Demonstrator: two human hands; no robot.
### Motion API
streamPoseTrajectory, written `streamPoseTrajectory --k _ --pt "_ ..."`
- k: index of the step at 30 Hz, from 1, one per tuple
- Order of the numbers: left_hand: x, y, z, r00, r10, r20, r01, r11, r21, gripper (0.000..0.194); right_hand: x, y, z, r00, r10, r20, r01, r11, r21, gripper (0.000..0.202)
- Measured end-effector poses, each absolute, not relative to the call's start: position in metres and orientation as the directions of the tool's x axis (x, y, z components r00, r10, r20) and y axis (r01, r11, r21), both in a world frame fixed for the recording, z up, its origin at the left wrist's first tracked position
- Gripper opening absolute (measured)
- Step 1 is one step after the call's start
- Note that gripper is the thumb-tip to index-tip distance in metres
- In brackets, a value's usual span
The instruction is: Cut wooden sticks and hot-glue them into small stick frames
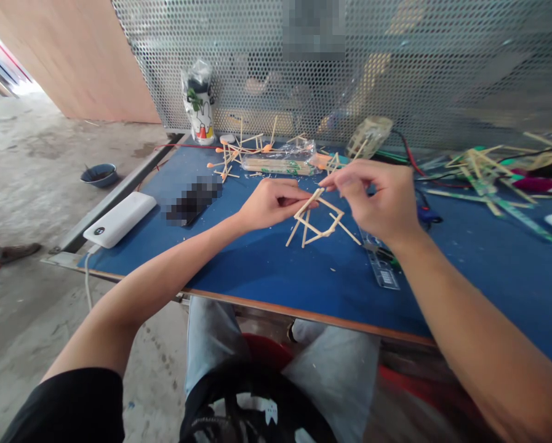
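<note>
A small frame of thin wooden sticks (319, 235) stands on the blue tabletop (257, 264), its legs splayed and its upper sticks forming a rough polygon. At its upper left corner, my left hand (269, 204) pinches the sticks between thumb and fingers. My right hand (384, 194) is held just above and to the right, fingertips drawn together close to that same corner. Whatever lies between the right fingertips, if anything, is too small to make out.
Behind the hands lie a clear bag of sticks (280, 166) and stick pieces with orange ends (224, 175). A white power bank (120, 219), a blurred dark object (193, 202) and a bunny-printed bottle (200, 111) are left. A clear ruler (383, 271) and more sticks (481, 169) are right.
</note>
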State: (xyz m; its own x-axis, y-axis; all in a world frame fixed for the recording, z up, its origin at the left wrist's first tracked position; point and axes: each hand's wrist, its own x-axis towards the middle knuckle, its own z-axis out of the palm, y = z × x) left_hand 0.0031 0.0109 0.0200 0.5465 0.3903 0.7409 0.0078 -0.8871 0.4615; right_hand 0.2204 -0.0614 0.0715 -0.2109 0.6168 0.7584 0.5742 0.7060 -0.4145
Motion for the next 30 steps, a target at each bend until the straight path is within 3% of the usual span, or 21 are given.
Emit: streamPoseTrajectory --k 4,7,14,19,22,26,30 --pt "0.004 0.010 0.020 0.541 0.420 0.729 0.021 -0.873 0.487 0.040 0.237 -0.048 0.054 0.026 0.667 0.745 0.537 0.619 -0.573 0.037" --pt "0.003 0.009 0.022 0.547 0.442 0.711 0.035 -0.860 0.508 0.043 0.244 -0.041 0.038 0.064 0.695 0.717 0.564 0.567 -0.600 0.041" --pt "0.002 0.010 0.026 0.542 0.460 0.703 0.053 -0.854 0.518 0.050 0.228 -0.041 0.013 -0.156 0.748 0.645 0.625 0.580 -0.522 0.041" --pt "0.002 0.009 0.026 0.543 0.454 0.707 0.041 -0.855 0.517 0.049 0.227 -0.044 0.016 -0.157 0.735 0.659 0.604 0.600 -0.525 0.029" --pt "0.002 0.009 0.026 0.537 0.456 0.710 0.055 -0.859 0.510 0.047 0.231 -0.043 0.018 -0.212 0.738 0.640 0.538 0.635 -0.554 0.017" --pt "0.001 0.010 0.025 0.534 0.461 0.709 0.062 -0.857 0.511 0.043 0.235 -0.043 0.019 -0.375 0.680 0.630 0.413 0.731 -0.543 0.019" --pt "0.001 0.011 0.025 0.540 0.465 0.702 0.069 -0.856 0.513 0.042 0.230 -0.047 0.018 -0.327 0.719 0.613 0.429 0.691 -0.582 0.018"
